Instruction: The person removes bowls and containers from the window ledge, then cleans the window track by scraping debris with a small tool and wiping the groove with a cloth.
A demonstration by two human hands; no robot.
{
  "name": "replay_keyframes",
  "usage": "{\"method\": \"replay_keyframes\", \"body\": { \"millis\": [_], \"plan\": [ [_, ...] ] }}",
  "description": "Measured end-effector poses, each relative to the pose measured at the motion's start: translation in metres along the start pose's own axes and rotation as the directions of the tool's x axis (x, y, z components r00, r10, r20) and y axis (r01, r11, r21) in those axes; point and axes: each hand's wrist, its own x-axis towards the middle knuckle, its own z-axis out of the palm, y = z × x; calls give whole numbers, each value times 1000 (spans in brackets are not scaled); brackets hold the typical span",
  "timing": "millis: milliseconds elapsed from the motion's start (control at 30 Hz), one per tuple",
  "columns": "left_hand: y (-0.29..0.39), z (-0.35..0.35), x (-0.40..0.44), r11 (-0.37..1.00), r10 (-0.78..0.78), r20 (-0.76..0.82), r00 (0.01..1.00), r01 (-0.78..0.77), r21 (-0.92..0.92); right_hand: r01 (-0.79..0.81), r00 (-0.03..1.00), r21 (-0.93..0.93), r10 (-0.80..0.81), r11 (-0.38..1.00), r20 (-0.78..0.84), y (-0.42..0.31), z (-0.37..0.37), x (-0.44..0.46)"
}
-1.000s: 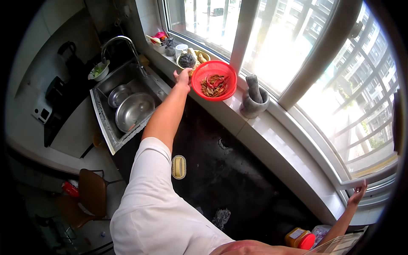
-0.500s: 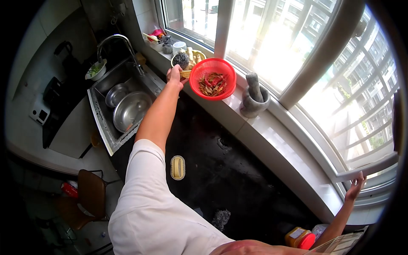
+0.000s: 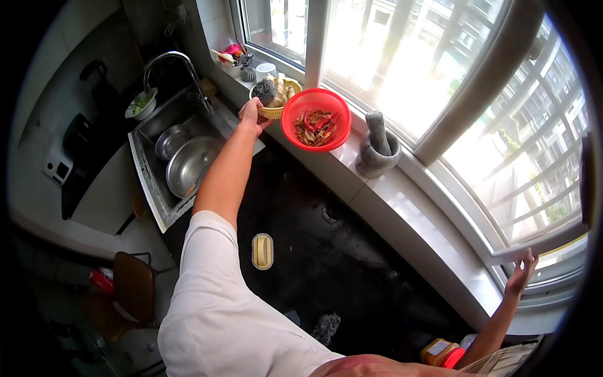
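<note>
My left hand (image 3: 251, 117) grips the near side of a small yellow woven basket (image 3: 270, 113) on the windowsill. Ginger root (image 3: 284, 94) and a dark grey scouring pad (image 3: 264, 92) lie in the basket. Right beside it is a red plastic colander (image 3: 342, 125) containing dried red chillies (image 3: 316, 125). Far off to the right, my right hand (image 3: 521, 273) has its fingers stretched up against the lower edge of the window sash (image 3: 546, 243). That hand holds no loose object.
A stone mortar with a pestle (image 3: 377, 154) stands on the windowsill (image 3: 418, 220). A scrubbing brush (image 3: 262, 251) lies on the black counter (image 3: 301, 207). The sink (image 3: 147, 176) with metal bowls is at the left. A red-lidded jar (image 3: 443, 353) sits at the lower right.
The basket has shifted slightly left with my left hand, away from the window. My right hand remains at the sash and appears a little higher and further left.
</note>
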Motion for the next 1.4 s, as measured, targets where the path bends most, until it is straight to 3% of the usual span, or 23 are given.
{"method": "replay_keyframes", "body": {
  "millis": [733,1400],
  "plan": [
    [-2,-5,-1,1000,-23,49,999,23,-2,52,986,14,-53,999,157,-31,146,-37],
    [-8,-7,0,1000,-9,140,990,9,-3,51,980,14,-53,999,191,-40,205,-47]
  ]
}}
